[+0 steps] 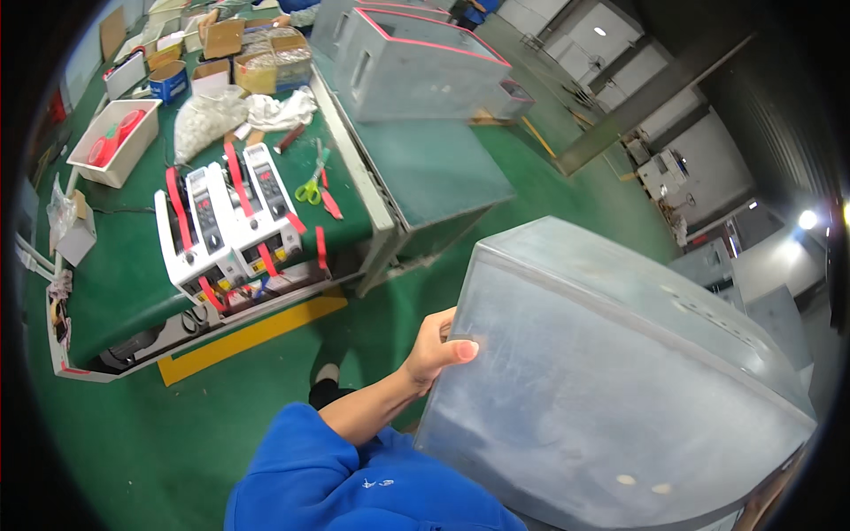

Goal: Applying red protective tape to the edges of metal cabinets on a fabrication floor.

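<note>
A large grey sheet-metal box [575, 380] with rounded edges fills the lower right, tilted in front of me. My left hand [443, 351] is closed on its left edge, with the thumb lying on the broad face and the fingers going behind. A row of small holes runs along the box's upper right side. At the lower right rim, a dim skin-toned strip [772, 497] beside the box may be part of my right hand or arm; its fingers cannot be made out.
To the left, a green-topped workbench [124, 292] holds white tape dispensers [226, 221] with red tape, green-handled scissors [310, 188], and a white bin [115, 142]. Beyond it, another grey metal box [425, 75] edged in red tape rests on a grey-green table [434, 168]. Yellow lines [257, 338] mark the floor.
</note>
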